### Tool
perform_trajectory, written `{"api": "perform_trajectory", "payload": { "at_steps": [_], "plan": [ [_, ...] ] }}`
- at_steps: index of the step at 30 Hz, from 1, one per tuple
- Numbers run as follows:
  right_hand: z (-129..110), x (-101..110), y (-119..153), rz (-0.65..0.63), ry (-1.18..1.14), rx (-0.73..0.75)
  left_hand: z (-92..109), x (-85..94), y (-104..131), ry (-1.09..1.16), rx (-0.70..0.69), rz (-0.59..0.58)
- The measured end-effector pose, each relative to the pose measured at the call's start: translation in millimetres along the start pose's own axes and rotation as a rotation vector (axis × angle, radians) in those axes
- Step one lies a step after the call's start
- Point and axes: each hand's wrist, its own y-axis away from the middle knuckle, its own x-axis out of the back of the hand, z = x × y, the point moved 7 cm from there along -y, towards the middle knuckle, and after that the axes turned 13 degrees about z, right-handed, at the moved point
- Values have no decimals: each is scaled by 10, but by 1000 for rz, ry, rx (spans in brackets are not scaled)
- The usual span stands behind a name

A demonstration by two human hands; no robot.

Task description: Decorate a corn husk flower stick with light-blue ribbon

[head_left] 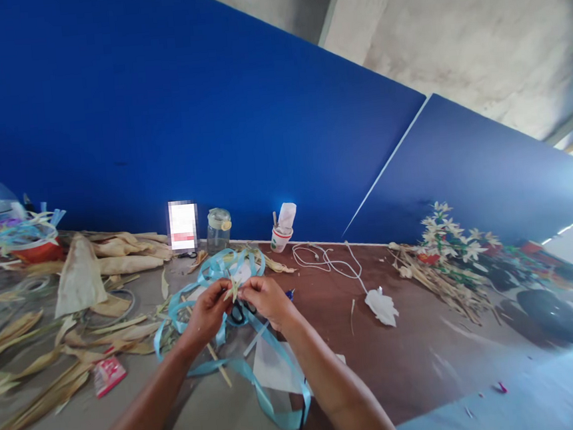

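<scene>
My left hand (209,310) and my right hand (268,300) meet over the middle of the table, fingertips pinched. Between them is a small pale yellow-green flower (233,289) with narrow petals, which looks made of corn husk. Both hands grip it, one from each side. Light blue ribbon (247,369) loops around and below the hands. Just under the fingers lie scissors (238,313) with dark handles, partly covered. A white sheet of paper (274,366) rests beneath the ribbon, near my right forearm.
Dried corn husks (131,332) cover the left side, with a pink packet (110,375) among them. At the back stand a clear jar (218,231) and a paper cup (281,239). A white cable (328,261) lies right of them. White flowers (451,234) stand far right, before the blue partition (237,112).
</scene>
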Motion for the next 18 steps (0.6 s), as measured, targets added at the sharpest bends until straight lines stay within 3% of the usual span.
{"api": "perform_trajectory", "payload": {
  "at_steps": [7,11,18],
  "plan": [
    [14,97,-34,60,30,62,20,13,-4,-64,17,20],
    [-19,219,-75,113,-107,-6,-64,19,-16,-64,4,18],
    [-221,113,-50,49,-88,64,-80,13,-7,-61,-50,-3]
  ]
}}
